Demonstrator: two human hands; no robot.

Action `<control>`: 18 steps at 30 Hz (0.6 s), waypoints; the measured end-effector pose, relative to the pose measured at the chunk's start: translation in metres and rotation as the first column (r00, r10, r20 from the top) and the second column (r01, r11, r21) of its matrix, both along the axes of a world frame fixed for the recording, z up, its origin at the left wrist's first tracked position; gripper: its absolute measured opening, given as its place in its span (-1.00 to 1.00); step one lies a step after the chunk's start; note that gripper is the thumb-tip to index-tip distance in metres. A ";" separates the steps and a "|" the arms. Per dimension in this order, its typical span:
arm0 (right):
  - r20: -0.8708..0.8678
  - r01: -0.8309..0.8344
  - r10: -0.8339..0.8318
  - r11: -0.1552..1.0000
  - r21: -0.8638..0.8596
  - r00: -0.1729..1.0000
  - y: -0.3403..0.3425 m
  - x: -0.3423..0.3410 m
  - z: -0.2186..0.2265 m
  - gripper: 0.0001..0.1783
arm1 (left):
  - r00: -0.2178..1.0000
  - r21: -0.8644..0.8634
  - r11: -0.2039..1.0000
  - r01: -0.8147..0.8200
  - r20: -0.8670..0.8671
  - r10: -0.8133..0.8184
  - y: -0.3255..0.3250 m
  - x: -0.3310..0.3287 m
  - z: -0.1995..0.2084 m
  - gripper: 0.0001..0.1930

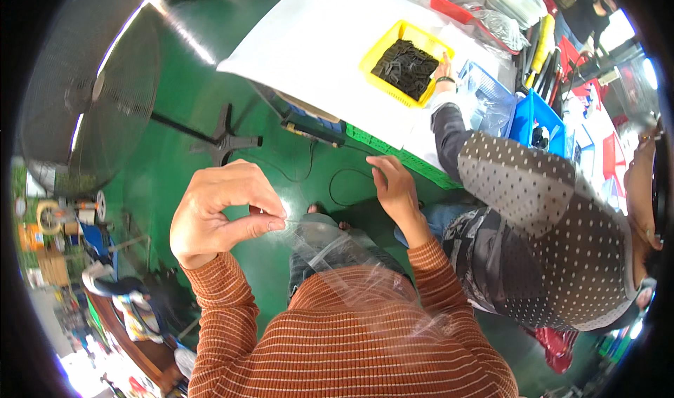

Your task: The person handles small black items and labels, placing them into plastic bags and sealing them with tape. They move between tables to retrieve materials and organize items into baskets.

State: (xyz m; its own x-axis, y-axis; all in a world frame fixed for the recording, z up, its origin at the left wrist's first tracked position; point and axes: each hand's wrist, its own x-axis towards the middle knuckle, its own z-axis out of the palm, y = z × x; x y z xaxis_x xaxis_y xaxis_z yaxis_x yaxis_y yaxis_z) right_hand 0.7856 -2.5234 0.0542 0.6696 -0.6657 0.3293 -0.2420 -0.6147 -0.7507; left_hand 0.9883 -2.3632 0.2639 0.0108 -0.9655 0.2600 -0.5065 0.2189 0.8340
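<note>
Clear film (344, 275) extends rightward from the left grip (221, 212) (narrow, pinching its end).

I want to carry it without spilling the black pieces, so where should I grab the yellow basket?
Best by the left rim of the yellow basket, coming from the left. That rim stands clear of the black pieces, and a co-worker's hand is at the right side. Its top is open, so probably keep it level.
</note>
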 end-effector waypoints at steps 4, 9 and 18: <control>0.048 0.145 -0.144 0.989 -0.008 0.988 -0.061 0.061 0.003 -0.83 | 0.991 0.010 0.991 0.131 -0.016 -0.131 -0.062 0.061 -0.002 -0.83; 0.033 0.304 -0.304 0.953 0.008 0.952 -0.119 0.135 -0.022 -0.82 | 0.964 0.025 0.964 0.264 -0.041 -0.263 -0.141 0.134 -0.011 -0.83; -0.153 0.401 -0.419 0.906 -0.136 0.895 -0.258 0.291 -0.074 -0.44 | 0.932 0.081 0.930 0.358 -0.084 -0.352 -0.258 0.222 -0.019 -0.83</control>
State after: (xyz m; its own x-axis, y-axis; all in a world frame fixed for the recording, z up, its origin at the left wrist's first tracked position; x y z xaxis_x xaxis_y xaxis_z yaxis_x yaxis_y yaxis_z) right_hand 1.0767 -2.7810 -0.0199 0.3968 -0.8638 0.3105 -0.6094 -0.5009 -0.6146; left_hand 1.2108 -2.6212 0.2453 -0.3231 -0.9293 0.1788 -0.3523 0.2934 0.8887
